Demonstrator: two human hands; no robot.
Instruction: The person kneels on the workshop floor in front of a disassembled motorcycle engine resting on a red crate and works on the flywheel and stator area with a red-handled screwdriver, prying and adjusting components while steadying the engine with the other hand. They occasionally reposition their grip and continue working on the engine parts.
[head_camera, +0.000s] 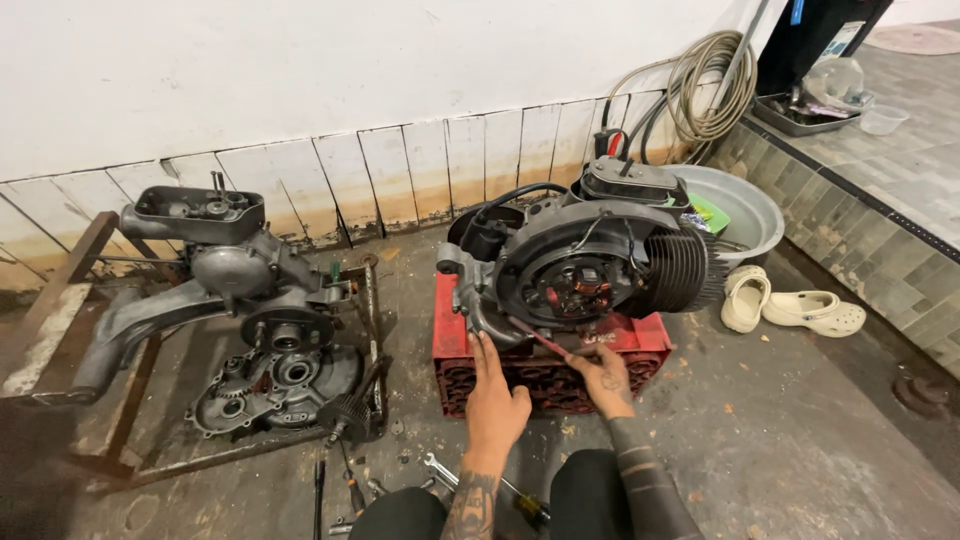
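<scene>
A dark scooter engine (590, 265) with a finned cylinder and an exposed stator of copper coils sits on a red plastic crate (450, 340). My left hand (495, 400) reaches up with fingers extended, its fingertips touching the crate's edge just below the engine's lower left casing. My right hand (603, 378) grips a thin red-handled screwdriver (545, 342), whose tip points up-left toward the bottom of the stator plate. Both forearms are tattooed, and my knees show at the bottom.
A second, dismantled engine case (250, 330) rests on a rusty metal frame (60, 300) at left. Wrenches and a screwdriver (440, 470) lie on the concrete floor near my knees. A metal basin (745, 205), coiled hose (710, 85) and pale clogs (790, 305) are at right.
</scene>
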